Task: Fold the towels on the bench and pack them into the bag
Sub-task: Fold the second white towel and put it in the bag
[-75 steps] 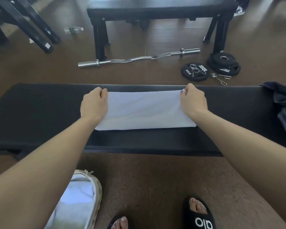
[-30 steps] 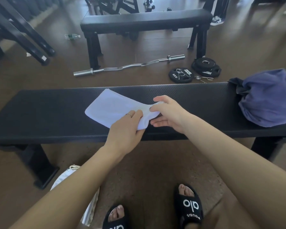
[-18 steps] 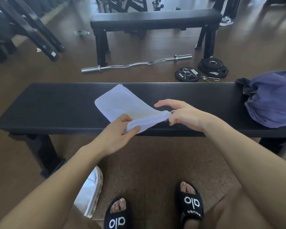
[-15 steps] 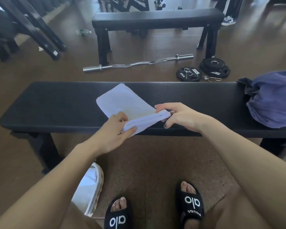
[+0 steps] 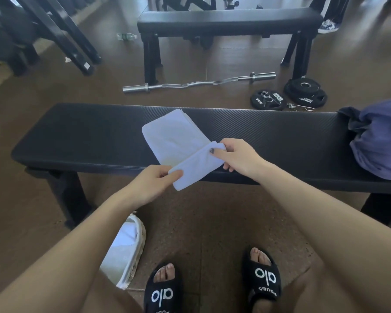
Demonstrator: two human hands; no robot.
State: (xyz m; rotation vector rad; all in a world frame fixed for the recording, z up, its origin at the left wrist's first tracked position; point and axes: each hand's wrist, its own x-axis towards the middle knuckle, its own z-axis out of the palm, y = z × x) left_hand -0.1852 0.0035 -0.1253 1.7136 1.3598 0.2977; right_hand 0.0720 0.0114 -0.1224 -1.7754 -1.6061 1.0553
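Pinching the white towel's (image 5: 178, 141) near edge, left hand (image 5: 152, 180) and right hand (image 5: 236, 155), over bench (image 5: 77, 136).

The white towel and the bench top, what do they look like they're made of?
White towel: soft matte cloth, likely cotton terry; it bends limply where both hands lift its near end.
Bench top: black padded vinyl or faux leather, judging by the fine diagonal ribbing and faint sheen.

White towel (image 5: 176, 141): folded, lying askew on the black bench (image 5: 81, 136), near end lifted past its front edge. Blue towel (image 5: 379, 143): bunched at the bench's right end. White bag (image 5: 127, 249): on the floor below.
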